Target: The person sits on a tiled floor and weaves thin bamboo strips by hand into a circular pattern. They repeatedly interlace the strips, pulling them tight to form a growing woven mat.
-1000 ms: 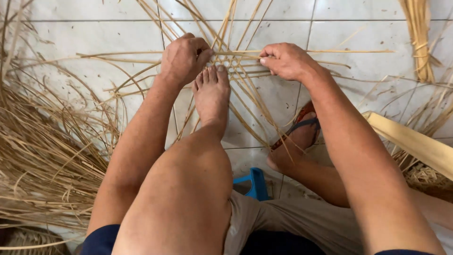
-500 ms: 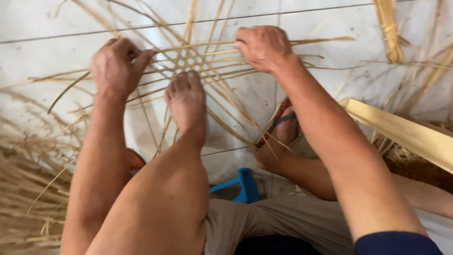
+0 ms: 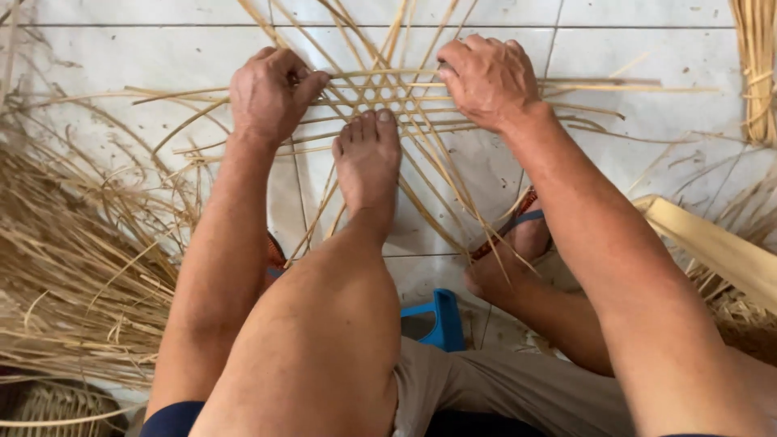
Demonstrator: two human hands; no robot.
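The head camera is looking down at a person sitting low over a white tiled floor (image 3: 146, 57), working a lattice of thin pale cane strips (image 3: 405, 97). The left hand (image 3: 271, 89) is curling closed, fingers pressing down on the strips at the lattice's left edge and seeming to pinch one of them; how firmly, I cannot tell. The right hand (image 3: 486, 77) is lying knuckles up on the right edge, fingers bent over the horizontal strips and pinning them flat. A bare foot (image 3: 368, 162) is resting between the two hands, its toes pressing on the near side of the weave.

From here, the open lattice is looking likely to spring apart if either hand or the foot eases its pressure, since the strips are stiff and crossing only loosely. A strip bent too sharply under the fingers could kink or split. The long loose ends fanning outward could also snag on the heap of spare cane (image 3: 73, 275) at the left.

The lattice is lying flat on the floor directly under both hands, spreading between them and beyond. A sandalled foot (image 3: 514, 251) is tucked at the right, and a small blue stool (image 3: 441, 320) is showing beneath the legs.
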